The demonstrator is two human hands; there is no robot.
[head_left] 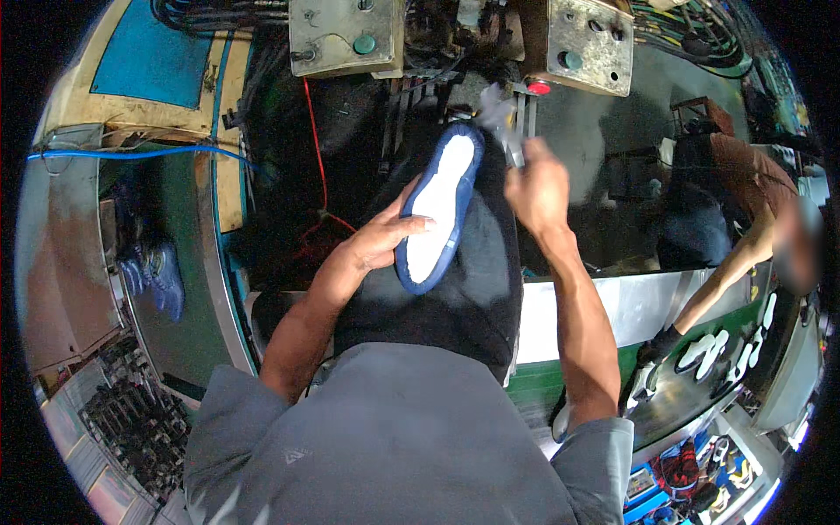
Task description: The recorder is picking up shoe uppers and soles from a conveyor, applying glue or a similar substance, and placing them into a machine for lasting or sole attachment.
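A blue shoe upper (442,206) is held bottom up over my lap, its white underside facing me and its toe pointing away. My left hand (389,232) grips it from the left side, the thumb lying on the white underside and the fingers behind it. To the right of the toe, my right hand (538,188) is closed around a grey metal hand tool (514,150). The tool's far end is smeared by motion beside the toe, so its exact kind does not show. I cannot tell whether it touches the shoe.
Two metal control boxes (347,44) with buttons stand ahead of me. Blue shoes (157,280) lie on a green conveyor belt (188,337) at left. A co-worker's arm (722,276) reaches over the right-hand bench, among white shoe pieces (703,353). A red cable (317,149) hangs ahead left.
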